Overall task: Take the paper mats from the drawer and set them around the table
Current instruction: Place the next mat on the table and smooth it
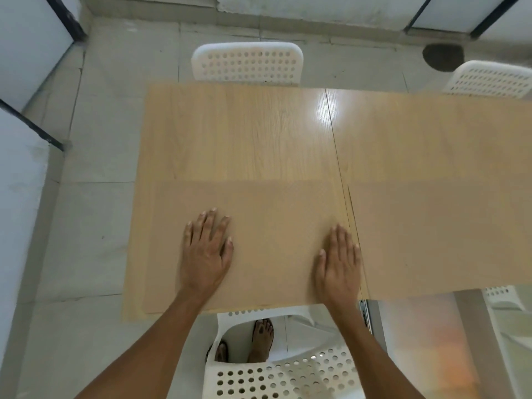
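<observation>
A brown paper mat point(276, 240) lies flat on the near half of the light wooden table point(244, 133), right in front of me. My left hand point(205, 254) rests palm down on its left part, fingers spread. My right hand point(339, 269) lies palm down on its right edge. Neither hand grips anything. A second brown paper mat point(437, 234) lies just to the right, its edge touching the first mat's edge near my right hand. I see no drawer that I can make out for certain.
A white perforated chair point(247, 64) stands at the far side, another point(489, 80) at the far right. A third white chair point(282, 375) is under me at the near edge, with my feet below it. A metal rail point(364, 312) shows under the table's near edge.
</observation>
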